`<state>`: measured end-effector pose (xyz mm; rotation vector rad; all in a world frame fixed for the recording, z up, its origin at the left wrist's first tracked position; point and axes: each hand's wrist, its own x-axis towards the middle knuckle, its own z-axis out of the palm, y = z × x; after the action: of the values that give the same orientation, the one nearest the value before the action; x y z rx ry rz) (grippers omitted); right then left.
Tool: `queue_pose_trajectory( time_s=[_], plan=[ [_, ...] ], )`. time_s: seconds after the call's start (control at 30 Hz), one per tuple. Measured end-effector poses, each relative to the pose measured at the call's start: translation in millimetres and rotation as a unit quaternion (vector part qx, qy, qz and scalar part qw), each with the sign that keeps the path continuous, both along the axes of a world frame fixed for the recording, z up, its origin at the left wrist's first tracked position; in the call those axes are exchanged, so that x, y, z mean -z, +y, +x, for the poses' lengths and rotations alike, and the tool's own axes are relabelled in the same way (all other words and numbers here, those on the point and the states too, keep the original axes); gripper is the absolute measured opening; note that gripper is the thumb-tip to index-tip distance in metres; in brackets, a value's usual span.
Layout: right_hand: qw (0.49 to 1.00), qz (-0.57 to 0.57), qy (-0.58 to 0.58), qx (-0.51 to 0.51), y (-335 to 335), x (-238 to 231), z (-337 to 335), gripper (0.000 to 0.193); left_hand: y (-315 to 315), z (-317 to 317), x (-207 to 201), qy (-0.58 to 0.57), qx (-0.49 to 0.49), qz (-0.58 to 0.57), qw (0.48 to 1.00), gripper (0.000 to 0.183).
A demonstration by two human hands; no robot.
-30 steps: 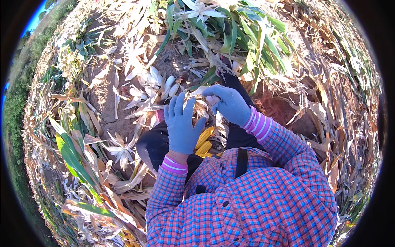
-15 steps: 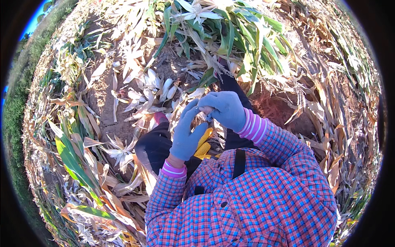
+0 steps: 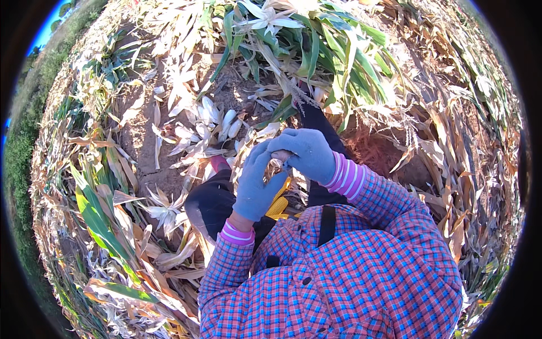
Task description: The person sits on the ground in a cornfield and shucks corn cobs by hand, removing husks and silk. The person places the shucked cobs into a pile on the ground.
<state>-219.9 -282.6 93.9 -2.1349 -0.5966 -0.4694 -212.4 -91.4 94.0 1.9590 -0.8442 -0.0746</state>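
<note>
My left hand, in a blue-grey glove, reaches up with its fingers fairly straight and its thumb spread away. Its fingertips meet my right hand, gloved in the same colour, whose fingers curl over. A bare skin-toned patch shows at the right hand's fingertips. Anything inside that curled grip is too small or hidden to name. Just below the hands, between my legs, lie several yellow corn cobs, husked and partly covered by the left hand and my jacket.
Ahead stands a heap of green and dry corn stalks. Pale husked-looking ears and husks lie on the soil beyond my left knee. Dry leaves spread on both sides, with a long green leaf at left.
Both hands have shifted only slightly. The right hand sits a little lower and its fingers have turned a bit, while the left fingertips stay against it.
</note>
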Motion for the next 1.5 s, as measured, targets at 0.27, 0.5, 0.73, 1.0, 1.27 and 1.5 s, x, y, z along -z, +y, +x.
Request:
queue_pose_trajectory(
  time_s=[0.27,0.5,0.73,1.0,1.27,1.5],
  plan=[
    [0.984,0.005,0.148,0.1,-15,18,5,0.018,4,-1,-8,-0.022,-0.011,0.025,0.999,0.052],
    [0.998,0.002,0.012,0.059,0,4,-7,0.03,8,-2,-2,0.089,0.008,-0.026,0.996,0.053],
    [0.999,0.004,-0.024,0.049,3,1,-6,0.022,7,-4,-5,0.266,0.029,-0.13,0.955,0.056],
    [1.0,-0.007,0.008,0.019,-1,-4,-6,0.01,9,-4,-5,0.173,0.036,-0.05,0.983,0.048],
    [0.995,-0.005,0.058,0.08,-4,13,-2,0.01,7,-3,-11,-0.059,0.015,0.135,0.989,0.044],
    [0.964,-0.191,0.132,0.132,-41,35,6,0.033,7,-9,-14,-0.183,0.0,0.232,0.955,0.043]
  ],
)
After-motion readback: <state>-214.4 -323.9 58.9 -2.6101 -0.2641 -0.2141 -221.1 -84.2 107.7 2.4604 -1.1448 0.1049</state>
